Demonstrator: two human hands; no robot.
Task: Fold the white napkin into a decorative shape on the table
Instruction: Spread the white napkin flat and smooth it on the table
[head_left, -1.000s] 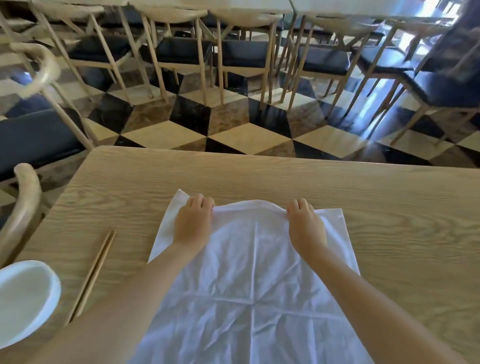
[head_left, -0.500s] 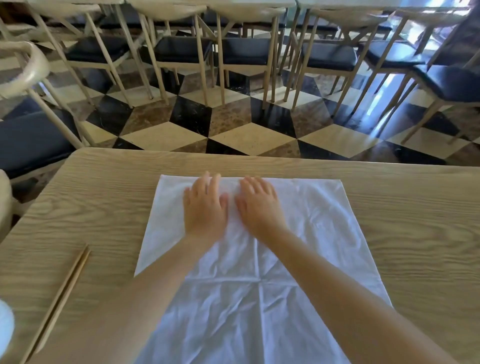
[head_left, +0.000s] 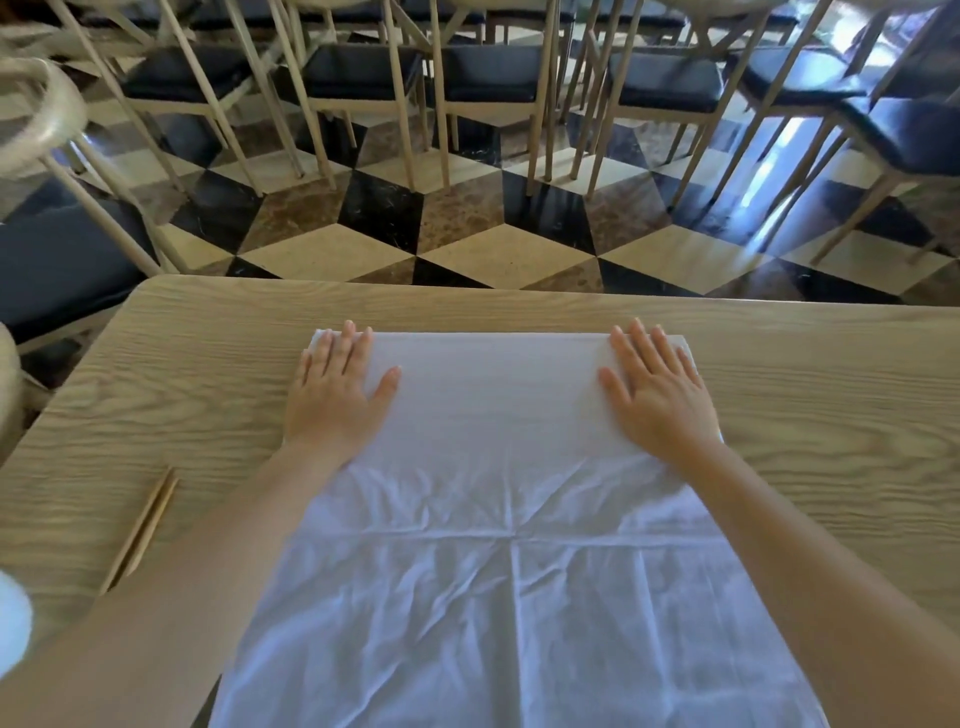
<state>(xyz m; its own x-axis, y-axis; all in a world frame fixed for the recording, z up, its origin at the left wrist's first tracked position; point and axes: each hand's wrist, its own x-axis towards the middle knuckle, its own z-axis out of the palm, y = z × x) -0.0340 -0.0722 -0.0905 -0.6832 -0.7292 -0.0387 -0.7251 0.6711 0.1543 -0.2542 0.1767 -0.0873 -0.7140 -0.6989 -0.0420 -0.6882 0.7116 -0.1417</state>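
Note:
The white napkin (head_left: 498, 545) lies spread flat on the wooden table (head_left: 831, 395), creased across its middle, reaching from near the far edge down to the bottom of the view. My left hand (head_left: 337, 395) rests flat, fingers apart, on the napkin's far left corner. My right hand (head_left: 657, 395) lies flat the same way on the far right corner. Both palms press down on the cloth and grip nothing.
A pair of wooden chopsticks (head_left: 140, 530) lies on the table to the left of the napkin. A white dish's rim (head_left: 13, 623) shows at the left edge. Beyond the table stand chairs with dark seats (head_left: 498, 73) on a chequered floor.
My hands have slid apart from the napkin's far middle out to its two far corners. The far part of the cloth now lies smoother.

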